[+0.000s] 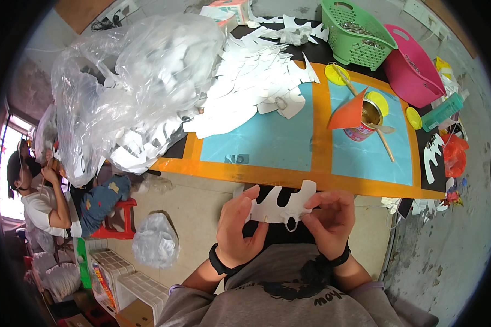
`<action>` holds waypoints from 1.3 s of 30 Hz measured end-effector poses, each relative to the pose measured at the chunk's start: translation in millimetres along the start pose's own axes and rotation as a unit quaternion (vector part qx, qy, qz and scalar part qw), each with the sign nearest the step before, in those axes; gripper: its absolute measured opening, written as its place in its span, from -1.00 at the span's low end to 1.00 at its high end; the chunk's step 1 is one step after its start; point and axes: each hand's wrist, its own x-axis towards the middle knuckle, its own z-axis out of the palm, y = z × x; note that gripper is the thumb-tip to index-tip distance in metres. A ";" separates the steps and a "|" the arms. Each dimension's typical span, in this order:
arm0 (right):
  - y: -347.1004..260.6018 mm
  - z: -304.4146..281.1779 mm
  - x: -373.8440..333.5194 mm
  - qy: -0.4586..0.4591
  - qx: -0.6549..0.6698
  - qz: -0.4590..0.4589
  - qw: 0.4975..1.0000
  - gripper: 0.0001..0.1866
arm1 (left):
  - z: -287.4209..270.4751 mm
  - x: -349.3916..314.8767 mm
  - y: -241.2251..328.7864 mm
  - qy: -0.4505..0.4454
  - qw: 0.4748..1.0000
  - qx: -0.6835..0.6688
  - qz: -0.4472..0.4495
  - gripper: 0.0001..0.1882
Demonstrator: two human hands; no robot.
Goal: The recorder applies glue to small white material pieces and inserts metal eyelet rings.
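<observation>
In front of my body, just off the table's near edge, I hold a white cut-out piece (281, 205) with curved prongs along its far side. My left hand (237, 226) pinches its left end between thumb and fingers. My right hand (331, 220) grips its right end, with the thumb beside a small ring (291, 223) at the piece's lower edge. Whether the ring is fixed to the piece I cannot tell. A heap of similar white cut-outs (251, 82) lies on the table (267, 174) beyond my hands.
A clear plastic bag (142, 71) full of white pieces bulges at left. A can (360, 132) with wooden sticks and an orange flap stands at right. Behind it are a green basket (354, 35) of small metal parts and a pink basket (414, 68). Another person (54, 201) sits at far left.
</observation>
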 end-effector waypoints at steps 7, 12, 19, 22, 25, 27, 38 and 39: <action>-1.3 -0.2 3.9 -0.009 0.026 0.018 0.999 -0.48 | -2.1 6.3 -7.0 0.002 0.995 0.053 0.079 -0.43; -9.9 1.7 7.1 -0.042 0.022 0.026 0.999 -0.48 | -18.7 31.1 6.1 -0.134 0.964 -0.209 -0.092 -0.36; -11.4 2.5 7.3 -0.059 0.013 0.052 0.997 -0.45 | -16.7 43.1 0.0 -0.258 0.919 -0.221 -0.200 -0.84; -9.5 -0.6 6.8 -0.086 -0.016 0.039 0.995 -0.42 | -13.8 39.1 -2.4 -0.280 0.909 -0.242 -0.193 -0.90; -1.0 -2.5 4.5 -0.062 0.088 0.083 0.991 -0.43 | -5.7 26.5 -1.1 -0.252 0.879 -0.313 -0.258 -0.92; 8.6 -1.8 2.7 -0.014 0.159 0.167 0.973 -0.51 | 3.2 15.6 3.8 -0.231 0.842 -0.360 -0.329 -0.92; 5.0 -2.9 -4.1 -0.039 0.109 0.261 0.958 -0.89 | 19.4 7.1 16.5 0.056 0.847 -0.382 -0.366 -0.98; 4.4 -1.8 -4.2 -0.039 0.110 0.262 0.958 -0.89 | 20.8 5.1 24.8 0.103 0.870 -0.325 -0.355 -0.87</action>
